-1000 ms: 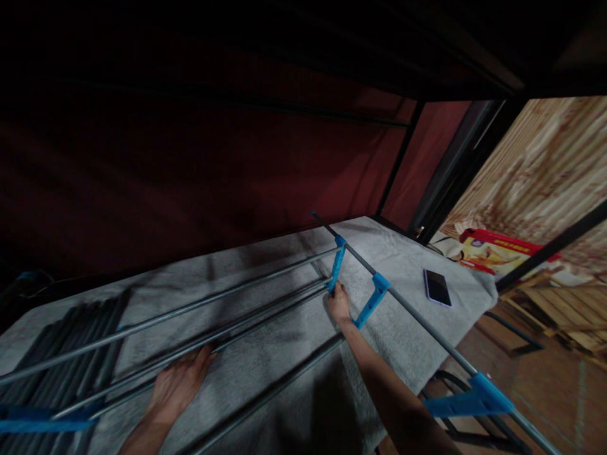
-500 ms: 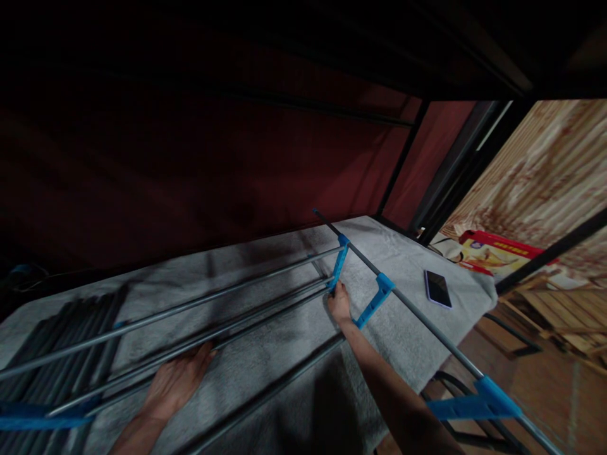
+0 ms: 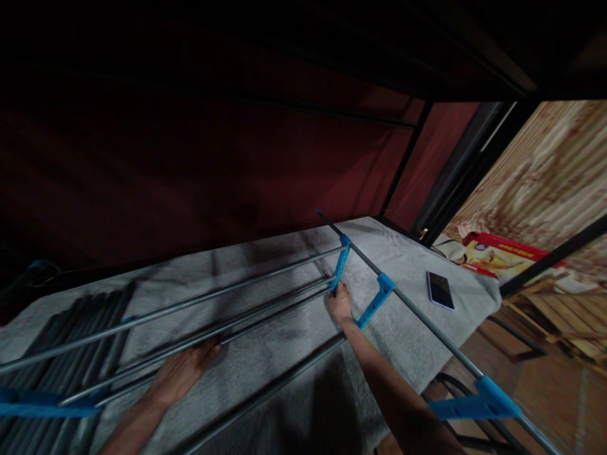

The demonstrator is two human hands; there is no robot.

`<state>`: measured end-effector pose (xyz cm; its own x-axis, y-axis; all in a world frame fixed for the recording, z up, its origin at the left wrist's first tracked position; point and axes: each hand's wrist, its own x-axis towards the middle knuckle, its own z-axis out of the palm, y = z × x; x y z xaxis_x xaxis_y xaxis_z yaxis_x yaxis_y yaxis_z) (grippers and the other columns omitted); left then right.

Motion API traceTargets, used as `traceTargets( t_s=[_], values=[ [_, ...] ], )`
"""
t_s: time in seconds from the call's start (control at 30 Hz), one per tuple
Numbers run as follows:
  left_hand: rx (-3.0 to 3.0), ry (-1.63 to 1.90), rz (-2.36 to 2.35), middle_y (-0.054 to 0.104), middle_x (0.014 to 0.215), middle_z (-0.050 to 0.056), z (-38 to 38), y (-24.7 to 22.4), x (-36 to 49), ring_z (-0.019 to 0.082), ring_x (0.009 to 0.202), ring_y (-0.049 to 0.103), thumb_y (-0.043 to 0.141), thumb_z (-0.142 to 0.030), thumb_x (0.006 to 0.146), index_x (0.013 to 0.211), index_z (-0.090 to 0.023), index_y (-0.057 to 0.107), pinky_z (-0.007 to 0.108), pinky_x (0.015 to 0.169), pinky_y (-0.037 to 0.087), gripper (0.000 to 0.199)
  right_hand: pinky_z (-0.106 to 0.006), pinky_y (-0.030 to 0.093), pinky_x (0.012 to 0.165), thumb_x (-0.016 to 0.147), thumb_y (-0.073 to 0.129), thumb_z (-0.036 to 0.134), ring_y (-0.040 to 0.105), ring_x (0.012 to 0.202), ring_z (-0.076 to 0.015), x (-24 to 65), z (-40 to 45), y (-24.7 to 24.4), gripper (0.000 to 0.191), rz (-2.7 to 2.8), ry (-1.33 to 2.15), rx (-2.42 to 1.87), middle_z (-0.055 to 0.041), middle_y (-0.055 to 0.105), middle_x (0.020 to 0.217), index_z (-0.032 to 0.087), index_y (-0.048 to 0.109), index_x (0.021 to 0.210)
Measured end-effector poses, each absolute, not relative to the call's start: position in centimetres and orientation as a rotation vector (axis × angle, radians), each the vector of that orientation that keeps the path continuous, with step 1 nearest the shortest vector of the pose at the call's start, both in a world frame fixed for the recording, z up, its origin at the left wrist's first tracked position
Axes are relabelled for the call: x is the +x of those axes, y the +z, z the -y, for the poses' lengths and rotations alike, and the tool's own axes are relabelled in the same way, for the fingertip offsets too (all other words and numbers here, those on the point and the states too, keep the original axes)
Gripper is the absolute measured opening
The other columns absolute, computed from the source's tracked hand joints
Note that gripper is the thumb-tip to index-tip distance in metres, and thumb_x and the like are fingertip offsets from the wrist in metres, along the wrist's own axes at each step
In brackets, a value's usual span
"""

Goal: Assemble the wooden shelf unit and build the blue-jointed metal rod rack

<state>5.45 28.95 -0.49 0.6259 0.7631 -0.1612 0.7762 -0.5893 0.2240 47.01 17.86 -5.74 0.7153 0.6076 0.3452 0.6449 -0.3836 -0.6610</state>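
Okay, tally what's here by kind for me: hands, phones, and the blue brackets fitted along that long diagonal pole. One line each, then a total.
Left hand and right hand: 2
Phone: 1
Blue brackets on the long diagonal pole: 3
Total: 6

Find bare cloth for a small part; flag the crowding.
Bare cloth shows between the phone and the long pole, and between the middle rods and the near rod, right of the left hand. Crowded: far left, dark tubes beneath a blue end piece; around the right hand, rod ends and a blue bracket.
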Motion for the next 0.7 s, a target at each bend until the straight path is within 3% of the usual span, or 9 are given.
traceTargets(
  t_s=[0.17,0.33,0.43,0.53,0.7],
  values=[
    [2.513,-0.087,-1.202,0.069,0.126,0.009,-29.7,-0.4,5.6,0.028,0.116,0.063,0.028,-0.052,0.096,0.122,-0.022,0.067,0.037,0.098,0.047,0.055,-0.035,0.045,0.094,0.069,0.048,0.006,0.057,0.099,-0.0228,47.1,-18.0,-5.9,0.048,0.934,-0.099,-2.129,-0.0096,0.061,0.104,0.015,0.055,0.115],
    [2.574,-0.077,-1.332,0.074,0.105,0.012,-28.0,0.2,6.2,0.028,0.101,0.068,0.023,-0.044,0.098,0.122,-0.020,0.063,0.040,0.088,0.049,0.052,-0.033,0.047,0.086,0.072,0.048,0.011,0.058,0.088,-0.0220,47.1,-17.3,-5.5,0.037,0.960,-0.055,-2.138,-0.0073,0.059,0.093,0.016,0.056,0.108],
    [2.599,0.054,-1.334,0.072,0.107,0.013,-26.3,0.8,6.3,0.026,0.102,0.066,0.026,-0.044,0.100,0.114,-0.018,0.063,0.038,0.091,0.045,0.047,-0.035,0.046,0.081,0.075,0.047,0.016,0.057,0.083,-0.0226,47.3,-16.8,-5.6,0.036,0.994,-0.003,-2.133,-0.0069,0.057,0.091,0.017,0.055,0.109],
    [2.596,0.167,-1.484,0.070,0.112,0.017,-25.3,0.9,5.7,0.031,0.110,0.063,0.032,-0.048,0.099,0.115,-0.015,0.061,0.044,0.098,0.040,0.047,-0.036,0.045,0.078,0.076,0.047,0.021,0.056,0.080,-0.0235,47.8,-16.8,-6.1,0.035,1.020,0.010,-2.160,-0.0075,0.055,0.090,0.017,0.053,0.111],
    [2.579,0.182,-1.525,0.069,0.104,0.019,-25.2,0.4,4.4,0.032,0.102,0.063,0.033,-0.045,0.099,0.106,-0.013,0.064,0.045,0.094,0.043,0.045,-0.037,0.045,0.076,0.074,0.049,0.025,0.054,0.077,-0.0238,48.5,-16.7,-6.8,0.034,1.049,-0.006,-2.174,-0.0064,0.054,0.087,0.019,0.053,0.107]
  ],
)
